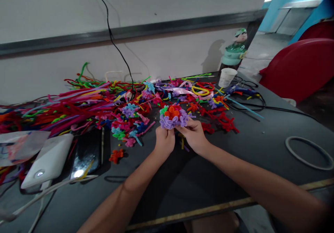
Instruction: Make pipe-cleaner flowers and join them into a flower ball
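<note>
A bunch of fuzzy pipe-cleaner flowers (pixel 172 116) is held up over the table, with orange and red in the middle, green at the left and purple around the lower edge. My left hand (pixel 165 141) is closed round its underside. Against its lower right side, the fingers of my right hand (pixel 195 135) are pressed together. Short yellow and purple stem ends (pixel 182 142) hang between the hands. Left of my left hand, a loose orange flower (pixel 116 156) lies on the dark table (pixel 263 156).
Pipe cleaners (pixel 78 104) are heaped along the wall. A power bank (pixel 49 160) and phone (pixel 87 153) lie left. At right are a paper cup (pixel 227 77), green bottle (pixel 233 54), glue gun (pixel 238 89), cables, a grey ring (pixel 309 153) and red chair (pixel 300 69).
</note>
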The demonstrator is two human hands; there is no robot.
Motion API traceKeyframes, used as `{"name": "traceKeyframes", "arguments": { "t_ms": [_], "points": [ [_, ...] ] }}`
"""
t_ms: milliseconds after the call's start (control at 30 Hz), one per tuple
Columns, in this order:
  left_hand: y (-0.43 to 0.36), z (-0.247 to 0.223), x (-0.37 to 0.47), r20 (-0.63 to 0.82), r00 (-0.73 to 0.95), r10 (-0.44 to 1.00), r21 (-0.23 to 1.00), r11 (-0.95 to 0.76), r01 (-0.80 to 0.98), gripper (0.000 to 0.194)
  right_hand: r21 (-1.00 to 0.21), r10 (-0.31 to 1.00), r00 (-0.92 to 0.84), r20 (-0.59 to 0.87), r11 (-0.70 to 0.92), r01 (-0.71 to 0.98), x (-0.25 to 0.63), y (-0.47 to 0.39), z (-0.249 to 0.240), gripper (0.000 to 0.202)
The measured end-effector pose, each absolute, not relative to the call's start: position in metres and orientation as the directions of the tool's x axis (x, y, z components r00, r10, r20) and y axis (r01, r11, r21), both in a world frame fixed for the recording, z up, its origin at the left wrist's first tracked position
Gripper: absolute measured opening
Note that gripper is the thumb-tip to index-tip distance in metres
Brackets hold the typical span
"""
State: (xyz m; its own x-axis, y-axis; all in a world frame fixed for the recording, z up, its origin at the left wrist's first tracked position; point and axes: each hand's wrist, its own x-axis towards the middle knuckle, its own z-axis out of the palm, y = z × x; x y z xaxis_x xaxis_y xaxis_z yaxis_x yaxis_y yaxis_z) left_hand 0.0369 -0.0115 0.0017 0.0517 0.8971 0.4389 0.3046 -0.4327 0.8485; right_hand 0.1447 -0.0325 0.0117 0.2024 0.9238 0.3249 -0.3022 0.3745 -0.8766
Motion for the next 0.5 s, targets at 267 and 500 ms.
{"name": "traceKeyframes", "arguments": {
  "t_ms": [267,500],
  "points": [
    [-0.005,0.004,0.031,0.51,0.351,0.785,0.819,-0.568,0.08,0.03,-0.872,0.919,0.024,0.393,0.381,-0.307,0.167,-0.025,0.008,0.018],
    [0.001,0.004,0.022,0.423,0.475,0.772,0.86,-0.507,0.058,0.035,-0.868,0.887,-0.023,0.461,0.445,-0.22,0.169,-0.028,0.016,0.017]
  ]
}}
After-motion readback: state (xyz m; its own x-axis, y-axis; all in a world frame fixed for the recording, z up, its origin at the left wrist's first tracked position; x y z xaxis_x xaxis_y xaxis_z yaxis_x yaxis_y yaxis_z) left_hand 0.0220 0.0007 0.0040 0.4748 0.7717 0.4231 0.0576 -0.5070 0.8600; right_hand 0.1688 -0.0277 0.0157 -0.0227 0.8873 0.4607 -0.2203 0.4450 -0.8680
